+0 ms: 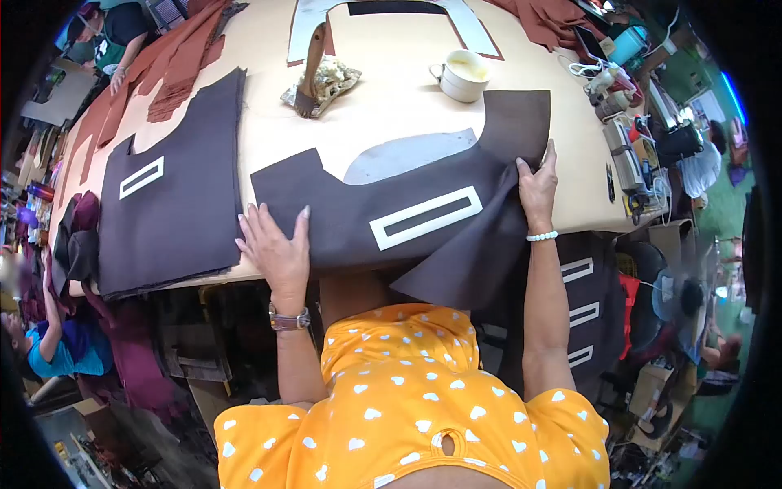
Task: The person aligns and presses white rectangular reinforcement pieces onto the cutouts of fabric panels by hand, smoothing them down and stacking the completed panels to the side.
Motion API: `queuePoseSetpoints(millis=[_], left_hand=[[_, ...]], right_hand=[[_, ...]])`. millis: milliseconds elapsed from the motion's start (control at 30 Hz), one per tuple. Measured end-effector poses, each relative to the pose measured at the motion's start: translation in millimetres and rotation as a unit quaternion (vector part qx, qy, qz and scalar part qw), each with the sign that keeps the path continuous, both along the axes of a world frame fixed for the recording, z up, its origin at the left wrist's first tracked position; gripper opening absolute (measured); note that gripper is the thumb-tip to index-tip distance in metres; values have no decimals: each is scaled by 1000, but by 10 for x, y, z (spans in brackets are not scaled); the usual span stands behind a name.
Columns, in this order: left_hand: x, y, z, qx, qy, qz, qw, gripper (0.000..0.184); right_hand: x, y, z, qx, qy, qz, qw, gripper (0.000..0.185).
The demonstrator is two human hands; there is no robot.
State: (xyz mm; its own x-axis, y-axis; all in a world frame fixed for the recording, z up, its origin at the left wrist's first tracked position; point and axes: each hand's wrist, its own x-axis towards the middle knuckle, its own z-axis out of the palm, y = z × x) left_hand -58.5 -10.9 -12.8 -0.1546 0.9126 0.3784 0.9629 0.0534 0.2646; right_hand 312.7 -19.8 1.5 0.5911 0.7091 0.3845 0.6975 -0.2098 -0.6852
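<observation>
1. The dark panel, the grey piece and the stack beside them are all being borne by the cream table [391, 81].
2. On the left, a stack of dark panels [183, 220] is being supported near the table's near edge.
3. The dark panel [342, 220] is being handled with both hands at the near edge, just right of the stack; its right part is being drawn into a raised fold, and a corner is being left to hang over the edge.
4. Beyond the table at near right, more dark cloth [601, 287] with white frames is being partly hidden by the right arm.
5. The grey piece [407, 156] is being partly covered by the panel's far edge.
6. By the left hand [275, 244], its fingers spread wide, the panel's left end is being touched; no grip is being shown.
7. By the right hand [538, 183], the fold is being held between closed thumb and fingers at the panel's right end.
8. A white rectangular frame [432, 224] is being carried on the panel's middle.
9. At far left of centre, a brush [311, 69] is being propped on a crusted clump [338, 73].
10. A pale mug [464, 80] is being kept behind the panel, right of the brush.
</observation>
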Motion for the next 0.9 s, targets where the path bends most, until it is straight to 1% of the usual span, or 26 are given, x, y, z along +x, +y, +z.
queuePoseSetpoints(millis=[33, 133, 233, 267, 367, 400, 500, 533, 633, 667, 767, 867, 900], left_hand=[[-36, 11, -12, 22, -33, -17, 999, 47], [-67, 110, 1, 43, -80, -104, 990, 22], [24, 204, 200, 14, -198, -115, 973, 12], [48, 276, 196, 106, -182, -153, 965, 8], [95, 518, 230, 100, -133, -164, 972, 6], [68, 627, 168, 121, -81, -195, 970, 7], [56, 799, 116, 137, 19, -197, 970, 9], [40, 836, 84, 145, 53, -201, 967, 9], [15, 871, 26, 93, 86, -204, 971, 7], [16, 876, 20, 95, 89, -205, 970, 7], [19, 860, 28, 88, 95, -205, 970, 7], [39, 854, 49, 74, 92, -201, 972, 7], [34, 857, 19, 76, 90, -201, 973, 7]], right_hand=[[16, 2, -23, 12, -17, 2, 1000, 69], [28, -23, 61, -44, -79, -26, 996, 69], [105, -40, 121, -16, -143, -23, 989, 70], [126, -71, 203, -81, -104, -37, 991, 70], [186, -30, 252, -76, -143, -14, 987, 69], [292, 8, 169, -61, -172, 6, 983, 71], [430, 104, 107, -78, -234, 12, 969, 74], [506, 149, 57, -74, -238, 25, 968, 75], [578, 251, -51, -96, -269, 24, 958, 75], [611, 275, -114, -108, -285, 34, 952, 75], [484, 265, 13, -160, -268, -15, 950, 76], [601, 339, -70, -34, -423, -71, 903, 72], [582, 405, -26, 1, -402, -53, 914, 71]])
